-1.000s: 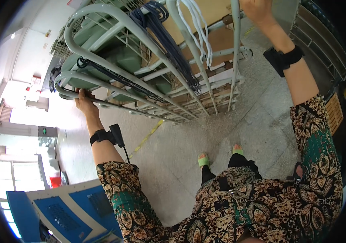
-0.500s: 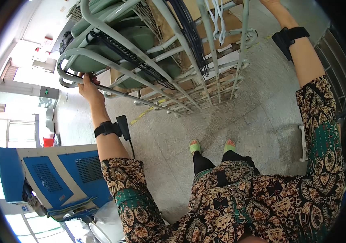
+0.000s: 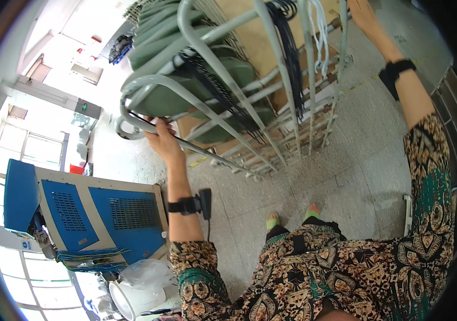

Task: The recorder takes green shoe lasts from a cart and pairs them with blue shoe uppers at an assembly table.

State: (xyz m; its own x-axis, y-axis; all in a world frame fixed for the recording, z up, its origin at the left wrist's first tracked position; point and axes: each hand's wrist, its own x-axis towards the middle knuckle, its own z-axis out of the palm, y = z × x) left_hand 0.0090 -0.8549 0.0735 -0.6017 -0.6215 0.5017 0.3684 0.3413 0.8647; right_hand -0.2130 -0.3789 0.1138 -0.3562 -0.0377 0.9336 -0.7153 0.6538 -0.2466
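Note:
A tall rack trolley [image 3: 172,86] of pale green metal tubes stands in front of me. My left hand [image 3: 163,140] is closed round the tube at its near left corner. My right hand [image 3: 365,20] grips the post on the far right side, with its fingertips partly cut off by the upper edge. Inside the trolley are several rounded dark green panels [image 3: 159,96], stacked at the left. Bundles of black cords [image 3: 292,69] and white cords [image 3: 322,45] hang over its tubes. Brown cardboard [image 3: 244,21] lies farther in.
A blue and cream machine [image 3: 132,211] with vented panels stands on the left. Below it is a white bucket [image 3: 124,299] with clear plastic [image 3: 145,275] beside it. Dark shelving [image 3: 447,107] runs along the right. A yellow line [image 3: 199,161] crosses the grey floor [image 3: 244,224].
The view has shifted, so the trolley and both hands sit lower and farther right in it. More of the green panels and of my right hand shows. Both hands keep to the trolley.

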